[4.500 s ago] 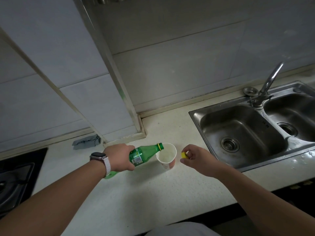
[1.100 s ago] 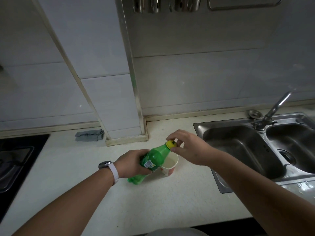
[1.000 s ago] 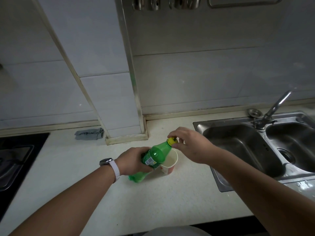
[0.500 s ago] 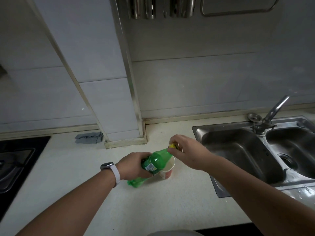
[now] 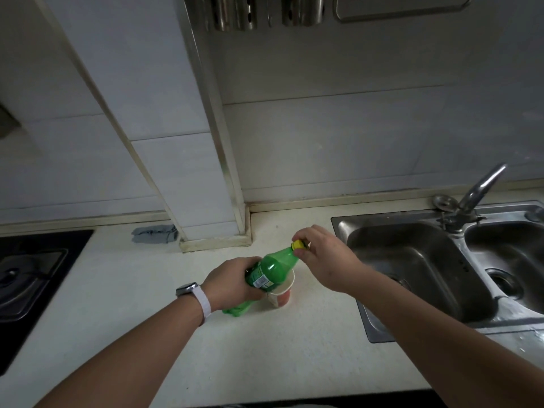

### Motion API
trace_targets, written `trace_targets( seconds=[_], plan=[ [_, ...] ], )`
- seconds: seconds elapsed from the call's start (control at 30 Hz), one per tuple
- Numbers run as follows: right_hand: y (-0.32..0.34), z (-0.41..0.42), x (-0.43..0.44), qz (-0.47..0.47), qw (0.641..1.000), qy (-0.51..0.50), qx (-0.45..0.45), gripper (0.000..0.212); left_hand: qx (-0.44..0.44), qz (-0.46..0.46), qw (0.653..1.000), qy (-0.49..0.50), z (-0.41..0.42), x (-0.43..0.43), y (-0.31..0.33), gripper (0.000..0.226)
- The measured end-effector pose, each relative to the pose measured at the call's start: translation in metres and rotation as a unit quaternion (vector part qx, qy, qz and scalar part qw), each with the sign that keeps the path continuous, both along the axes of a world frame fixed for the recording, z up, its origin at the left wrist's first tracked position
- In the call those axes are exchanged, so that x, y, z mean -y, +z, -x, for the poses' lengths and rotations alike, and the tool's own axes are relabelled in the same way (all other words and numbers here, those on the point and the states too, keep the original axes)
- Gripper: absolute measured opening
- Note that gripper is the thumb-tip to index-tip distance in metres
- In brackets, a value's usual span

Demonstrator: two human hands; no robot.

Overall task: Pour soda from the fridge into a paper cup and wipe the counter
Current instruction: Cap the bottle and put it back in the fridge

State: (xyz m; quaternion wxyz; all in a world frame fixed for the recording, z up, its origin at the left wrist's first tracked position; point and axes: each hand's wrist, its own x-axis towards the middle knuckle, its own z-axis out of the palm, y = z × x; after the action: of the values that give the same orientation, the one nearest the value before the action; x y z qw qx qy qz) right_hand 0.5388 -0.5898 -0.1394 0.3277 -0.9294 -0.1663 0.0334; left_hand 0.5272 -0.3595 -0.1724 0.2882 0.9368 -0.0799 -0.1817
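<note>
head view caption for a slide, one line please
Left hand holds a tilted green soda bottle beside a paper cup on the counter while the right hand pinches its yellow cap.

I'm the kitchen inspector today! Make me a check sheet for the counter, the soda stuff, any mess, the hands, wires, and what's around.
Surface: pale counter, bare in front of the person.
Job's things: green soda bottle tilted, crossing the paper cup in this view; yellow cap on its mouth; crumpled grey cloth by the wall pillar's foot.
Clutter: water drops at the sink's near right edge.
Grippers: left hand grips the bottle's body; right hand pinches the cap.
Cables: nothing seen.
Surroundings: double steel sink, faucet, black stove at left, metal holders on the wall.
</note>
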Motion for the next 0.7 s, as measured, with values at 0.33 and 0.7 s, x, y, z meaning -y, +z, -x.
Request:
trace_targets(
  seconds=[0.33,0.7],
  plan=[
    [-0.016,-0.012,0.005,-0.177,0.978,0.030,-0.105,0.042,-0.015,0.221,0.964,0.147,0.020,0.004,0.010,0.050],
    [-0.015,-0.006,-0.088,-0.246,0.921,0.129,-0.273,0.026,0.063,0.405,0.861,0.300,0.042,-0.048,0.063,0.036]
  ],
)
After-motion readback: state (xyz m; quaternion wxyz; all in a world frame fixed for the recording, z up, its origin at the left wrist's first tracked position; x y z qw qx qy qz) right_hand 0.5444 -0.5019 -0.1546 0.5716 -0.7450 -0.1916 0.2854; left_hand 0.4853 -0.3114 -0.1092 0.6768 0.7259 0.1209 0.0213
